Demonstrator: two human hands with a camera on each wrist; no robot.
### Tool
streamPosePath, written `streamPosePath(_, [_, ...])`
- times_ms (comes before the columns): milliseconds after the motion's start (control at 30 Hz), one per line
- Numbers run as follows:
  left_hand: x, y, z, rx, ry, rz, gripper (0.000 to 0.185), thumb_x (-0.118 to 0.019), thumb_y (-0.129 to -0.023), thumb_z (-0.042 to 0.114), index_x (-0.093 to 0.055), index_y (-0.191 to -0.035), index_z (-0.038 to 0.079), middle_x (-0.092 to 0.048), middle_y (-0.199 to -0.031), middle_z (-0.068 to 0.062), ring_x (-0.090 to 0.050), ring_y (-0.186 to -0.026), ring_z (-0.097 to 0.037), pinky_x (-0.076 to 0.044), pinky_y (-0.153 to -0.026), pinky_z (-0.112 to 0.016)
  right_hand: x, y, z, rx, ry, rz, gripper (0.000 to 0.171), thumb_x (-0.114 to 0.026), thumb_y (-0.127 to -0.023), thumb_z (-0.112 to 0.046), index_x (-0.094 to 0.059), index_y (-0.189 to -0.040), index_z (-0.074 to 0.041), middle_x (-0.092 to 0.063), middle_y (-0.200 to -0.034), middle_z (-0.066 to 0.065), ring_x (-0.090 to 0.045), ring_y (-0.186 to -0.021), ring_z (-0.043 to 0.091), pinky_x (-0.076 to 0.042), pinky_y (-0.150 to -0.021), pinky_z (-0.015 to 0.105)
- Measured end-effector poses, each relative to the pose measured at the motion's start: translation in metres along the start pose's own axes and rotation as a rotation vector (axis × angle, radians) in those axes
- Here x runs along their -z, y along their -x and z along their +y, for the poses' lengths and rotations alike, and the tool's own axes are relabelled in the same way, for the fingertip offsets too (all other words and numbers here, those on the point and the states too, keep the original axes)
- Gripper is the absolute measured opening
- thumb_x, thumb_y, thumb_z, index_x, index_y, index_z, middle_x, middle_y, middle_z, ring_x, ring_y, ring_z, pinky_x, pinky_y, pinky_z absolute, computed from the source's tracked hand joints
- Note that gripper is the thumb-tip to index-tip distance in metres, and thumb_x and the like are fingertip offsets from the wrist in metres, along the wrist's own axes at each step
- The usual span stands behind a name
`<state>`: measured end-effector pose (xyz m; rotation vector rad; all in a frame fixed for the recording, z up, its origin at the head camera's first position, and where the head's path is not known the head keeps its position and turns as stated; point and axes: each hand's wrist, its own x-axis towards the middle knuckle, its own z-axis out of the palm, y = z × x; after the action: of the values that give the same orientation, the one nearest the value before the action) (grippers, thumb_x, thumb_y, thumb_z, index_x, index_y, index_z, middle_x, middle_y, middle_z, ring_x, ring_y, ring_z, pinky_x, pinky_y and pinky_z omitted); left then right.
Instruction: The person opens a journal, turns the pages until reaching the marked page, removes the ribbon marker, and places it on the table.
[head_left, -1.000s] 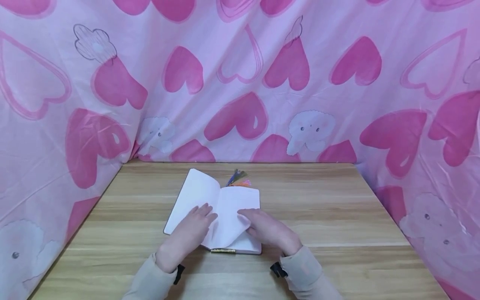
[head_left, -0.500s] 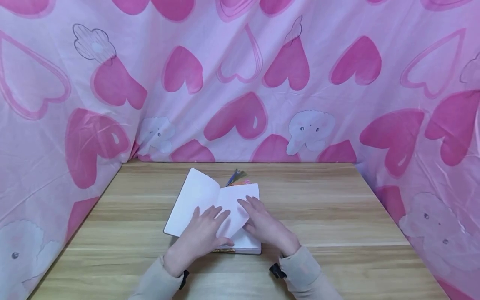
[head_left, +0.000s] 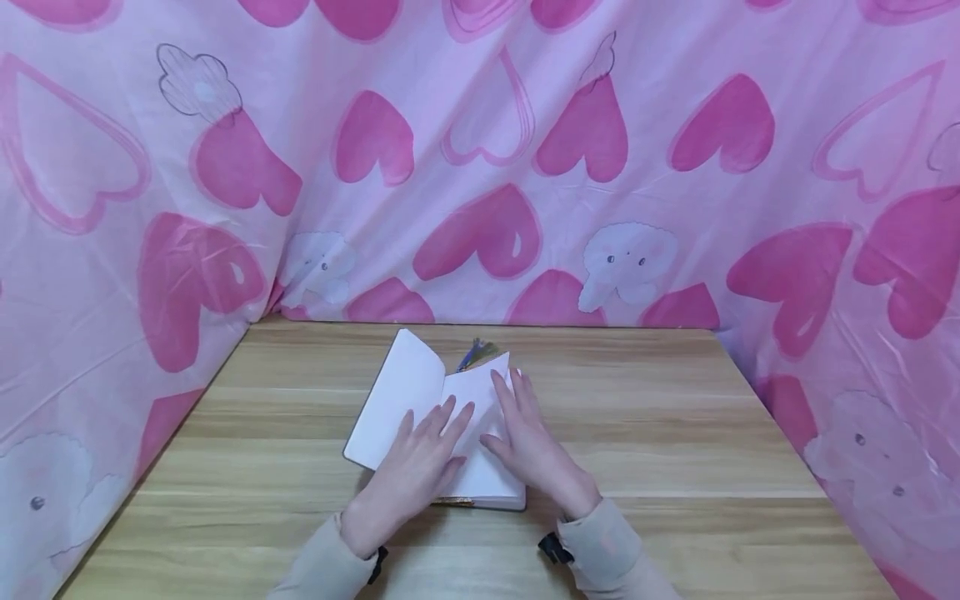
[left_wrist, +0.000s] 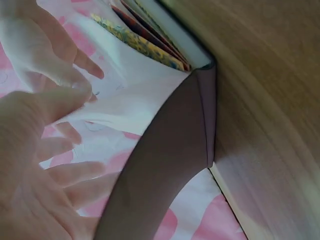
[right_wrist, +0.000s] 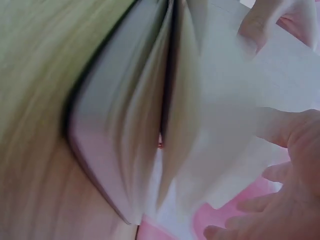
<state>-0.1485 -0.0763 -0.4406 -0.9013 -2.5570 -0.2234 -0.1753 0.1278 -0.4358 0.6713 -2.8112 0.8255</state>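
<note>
1. An open notebook (head_left: 420, 400) with blank white pages lies on the wooden bench (head_left: 675, 433), near the middle and a little towards the person's side
2. The notebook's left leaf stands raised and tilted, its far corner pointing up towards the backdrop, while the right side lies lower against the stack of pages
3. The left hand (head_left: 420, 467) rests flat on the pages close to the centre fold, its fingers (head_left: 450, 417) straight and slightly spread, holding nothing
4. The right hand (head_left: 528, 446) lies on the right-hand page just beside the left one, fingers (head_left: 506, 392) straight and reaching towards the far edge of the page; it too presses rather than grips
5. The two hands sit close together, almost touching near the fold, and both wrists come out of light beige sleeves (head_left: 607, 550)
6. A dark strap (head_left: 551, 546) shows at the right wrist, and another at the left
7. A small bunch of coloured strands (head_left: 476, 354), green and orange among them, pokes out at the top of the notebook beyond the fold
8. In the left wrist view the dark cover (left_wrist: 170, 165) curves up off the bench, with colourful page edges (left_wrist: 140, 37) showing above a white leaf under the spread fingers
9. The right wrist view is blurred; it shows the fanned white pages (right_wrist: 165, 115) and the right fingers lying straight against one leaf
10. A pink cloth (head_left: 480, 150) printed with hearts and small pale animals hangs behind the bench and along both sides
</note>
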Motion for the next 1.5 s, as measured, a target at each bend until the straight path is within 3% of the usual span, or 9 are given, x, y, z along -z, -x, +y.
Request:
streamPosePath(133, [0.003,-0.004,-0.003,-0.017,0.026,0.057,0.080,-0.081,-0.079,0.015,-0.041,-0.147,0.007,-0.050,-0.139,-0.023,-0.056,-0.119,-0.034,-0.049,-0.087,-0.059,0.006,0.002,-0.006,-0.013,-0.012,-0.037,0.096,-0.078,-0.085,-0.021,-0.015,-0.156,-0.007,-0.016,-0.157,0.026,-0.014,-0.145,0.040,-0.027,-0.111,0.052])
streamPosePath(400, [0.017,-0.008,-0.014,-0.020,0.091,0.055,0.092,-0.078,-0.077,0.000,-0.030,-0.154,0.018,-0.031,-0.154,-0.018,-0.054,-0.123,-0.032,-0.052,-0.090,-0.039,0.012,0.009,-0.015,-0.013,0.005,-0.184,0.091,-0.076,-0.086,-0.024,-0.020,-0.156,-0.006,-0.017,-0.158,0.025,-0.020,-0.145,0.036,-0.035,-0.108,0.049])
streamPosePath(567, [0.025,-0.009,-0.026,-0.057,0.060,0.043,0.092,-0.079,-0.076,-0.002,-0.033,-0.153,0.017,-0.027,-0.156,-0.019,-0.036,-0.139,-0.029,-0.044,-0.102,-0.039,0.012,0.012,-0.013,0.023,0.043,-0.391,0.086,-0.079,-0.084,-0.029,-0.032,-0.152,-0.008,-0.015,-0.160,0.020,-0.015,-0.146,0.035,-0.028,-0.112,0.048])
streamPosePath(700, [0.032,-0.007,-0.035,-0.066,0.042,0.033,0.093,-0.081,-0.075,-0.002,-0.034,-0.153,0.016,-0.023,-0.158,-0.018,-0.027,-0.143,-0.030,-0.035,-0.109,-0.043,0.008,0.013,-0.012,0.067,0.041,-0.451,0.089,-0.082,-0.080,-0.031,-0.035,-0.151,-0.009,-0.013,-0.160,0.020,-0.010,-0.147,0.037,-0.022,-0.115,0.048])
streamPosePath(833, [0.037,-0.004,-0.039,-0.056,0.023,0.000,0.079,-0.075,-0.078,-0.009,-0.044,-0.147,0.014,-0.030,-0.156,-0.018,-0.029,-0.142,-0.034,-0.033,-0.109,-0.051,0.004,0.013,-0.010,0.084,0.065,-0.453,0.091,-0.084,-0.076,-0.033,-0.037,-0.151,-0.010,-0.014,-0.160,0.021,-0.011,-0.146,0.039,-0.021,-0.114,0.051])
streamPosePath(1000, [0.040,0.002,-0.039,-0.047,-0.035,-0.108,0.053,-0.061,-0.083,-0.017,-0.064,-0.129,0.010,-0.045,-0.146,-0.018,-0.033,-0.139,-0.038,-0.028,-0.109,-0.059,0.002,0.013,-0.008,0.085,0.090,-0.457,0.092,-0.085,-0.076,-0.034,-0.038,-0.151,-0.010,-0.015,-0.160,0.021,-0.012,-0.146,0.040,-0.021,-0.114,0.053])
streamPosePath(1200, [0.042,0.009,-0.038,0.047,-0.051,-0.236,0.029,-0.064,-0.088,-0.002,-0.073,-0.114,0.010,-0.058,-0.133,-0.018,-0.043,-0.133,-0.038,-0.027,-0.108,-0.061,0.001,0.013,-0.006,0.088,0.126,-0.493,0.088,-0.083,-0.076,-0.036,-0.040,-0.149,-0.011,-0.023,-0.157,0.022,-0.016,-0.145,0.039,-0.021,-0.115,0.051])
streamPosePath(1367, [0.042,0.010,-0.037,0.122,-0.040,-0.248,0.027,-0.072,-0.087,0.009,-0.071,-0.113,0.008,-0.060,-0.128,-0.018,-0.048,-0.128,-0.040,-0.030,-0.107,-0.060,0.001,0.013,-0.005,0.076,0.129,-0.525,0.086,-0.083,-0.077,-0.036,-0.042,-0.149,-0.015,-0.026,-0.157,0.018,-0.018,-0.145,0.037,-0.021,-0.115,0.050])
streamPosePath(1500, [0.042,0.010,-0.038,0.125,-0.104,-0.207,0.034,-0.079,-0.081,0.013,-0.069,-0.113,0.007,-0.063,-0.119,-0.017,-0.052,-0.122,-0.040,-0.034,-0.105,-0.060,0.001,0.012,-0.004,0.075,0.149,-0.534,0.083,-0.081,-0.079,-0.038,-0.042,-0.148,-0.016,-0.029,-0.157,0.016,-0.023,-0.144,0.035,-0.023,-0.115,0.047])
